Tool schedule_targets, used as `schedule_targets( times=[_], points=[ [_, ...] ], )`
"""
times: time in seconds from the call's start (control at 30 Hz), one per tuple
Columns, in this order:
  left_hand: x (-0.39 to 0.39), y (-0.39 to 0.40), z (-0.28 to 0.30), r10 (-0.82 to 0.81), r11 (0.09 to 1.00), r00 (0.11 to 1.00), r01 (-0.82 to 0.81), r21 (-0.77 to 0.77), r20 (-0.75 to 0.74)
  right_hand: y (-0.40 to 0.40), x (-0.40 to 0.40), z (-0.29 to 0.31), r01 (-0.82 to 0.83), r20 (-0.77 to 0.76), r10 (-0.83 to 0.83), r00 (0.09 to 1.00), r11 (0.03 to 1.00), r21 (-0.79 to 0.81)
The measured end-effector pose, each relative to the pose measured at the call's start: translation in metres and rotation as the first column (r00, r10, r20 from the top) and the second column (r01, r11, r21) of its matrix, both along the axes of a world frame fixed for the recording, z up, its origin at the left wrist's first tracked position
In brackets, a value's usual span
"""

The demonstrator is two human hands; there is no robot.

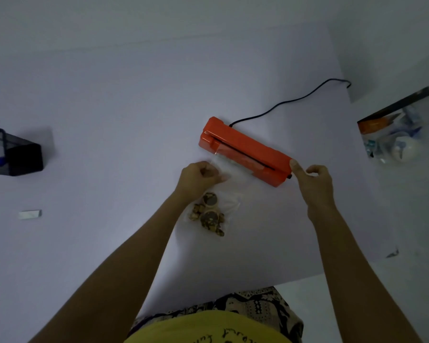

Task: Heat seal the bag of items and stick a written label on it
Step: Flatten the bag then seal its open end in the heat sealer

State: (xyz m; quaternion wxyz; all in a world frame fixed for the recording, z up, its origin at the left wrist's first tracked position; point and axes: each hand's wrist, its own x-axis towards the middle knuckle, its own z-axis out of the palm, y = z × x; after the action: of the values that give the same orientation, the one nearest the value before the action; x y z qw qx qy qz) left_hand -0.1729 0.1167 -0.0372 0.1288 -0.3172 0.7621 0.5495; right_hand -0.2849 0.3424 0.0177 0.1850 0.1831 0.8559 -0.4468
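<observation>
An orange heat sealer [245,149] lies slantwise on the white table [109,95], its black cord [290,101] trailing to the back right. A clear plastic bag [213,214] holding several small brown items lies in front of it, with its open end tucked into the sealer's slot. My left hand [200,177] pinches the bag's upper part next to the sealer. My right hand [312,184] holds nothing; its extended finger touches the sealer's right end. A small white label [30,214] lies flat at the left.
A black mesh holder [13,154] with something blue inside stands at the far left. A pile of plastic packets [391,137] sits beyond the table's right edge. My lap is at the near edge.
</observation>
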Motion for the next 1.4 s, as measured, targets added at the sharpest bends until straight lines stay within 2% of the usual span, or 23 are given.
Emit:
schedule_targets(
  times=[0.13, 0.27, 0.8, 1.4],
  points=[
    [0.004, -0.010, -0.004, -0.154, 0.984, 0.987, 0.157, -0.087, 0.040, 0.000, 0.001, -0.005, -0.020, -0.058, 0.023, 0.998, 0.999, 0.047],
    [0.002, -0.014, -0.009, -0.212, 0.967, 0.976, 0.217, -0.132, 0.050, 0.002, 0.000, -0.006, -0.020, -0.027, 0.021, 0.999, 0.999, 0.034],
    [0.000, -0.015, -0.012, -0.204, 0.976, 0.977, 0.207, -0.061, 0.056, 0.000, 0.001, -0.004, -0.035, -0.049, 0.040, 0.998, 0.995, 0.089],
    [0.000, -0.016, -0.014, -0.208, 0.974, 0.976, 0.213, -0.074, 0.061, 0.001, 0.002, -0.004, -0.035, -0.032, 0.038, 0.999, 0.996, 0.083]
  ],
)
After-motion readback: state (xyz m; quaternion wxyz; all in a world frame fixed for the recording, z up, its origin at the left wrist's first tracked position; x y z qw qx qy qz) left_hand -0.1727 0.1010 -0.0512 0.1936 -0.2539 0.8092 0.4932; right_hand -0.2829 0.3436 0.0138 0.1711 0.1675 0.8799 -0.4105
